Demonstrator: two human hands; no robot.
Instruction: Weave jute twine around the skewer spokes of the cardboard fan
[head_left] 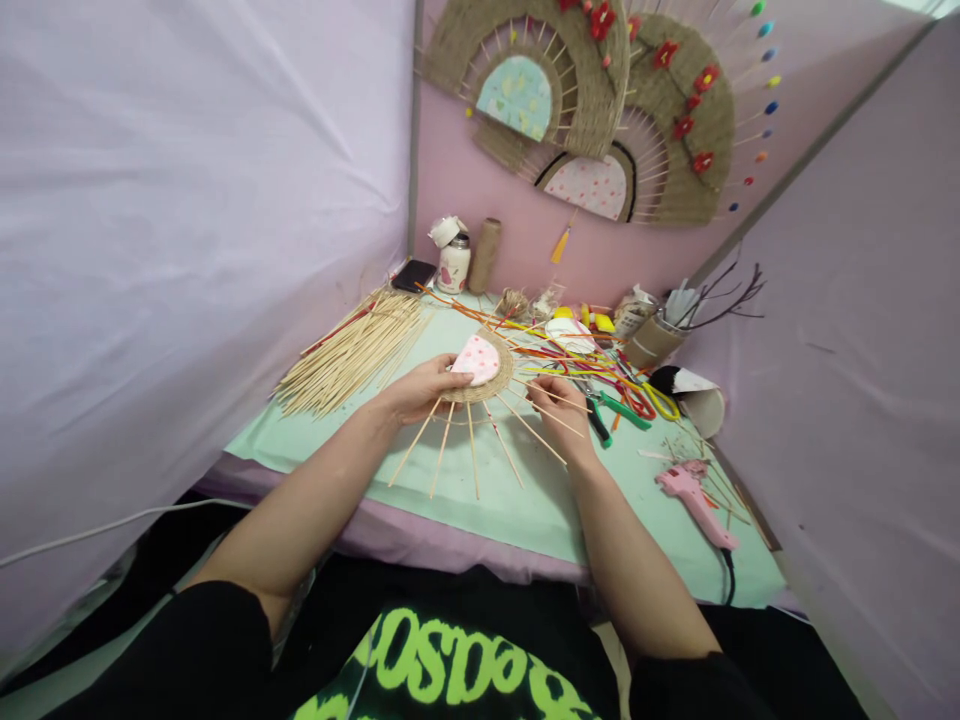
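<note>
My left hand point(421, 390) grips the left edge of a small half-round fan point(499, 372), its thumb lying on the front. The fan has a white centre with pink spots, a band of wound twine, and several thin wooden sticks point(471, 450) spreading from its rim towards me. One of those sticks bears red marks. To the right of the twine band is my right hand point(559, 408), its fingers curled and closed among the right-hand sticks. What they pinch is too small to make out. A thin strand curves loosely below the band on the left.
Many loose sticks point(352, 350) lie at left. Behind are a phone point(414, 275), bottle point(454, 265) and twine spool point(485, 257). Coloured pipe cleaners point(525, 345), green-handled pliers point(624, 410) and a pink glue gun point(694, 500) lie right. Large twine fans point(697, 110) hang on the wall.
</note>
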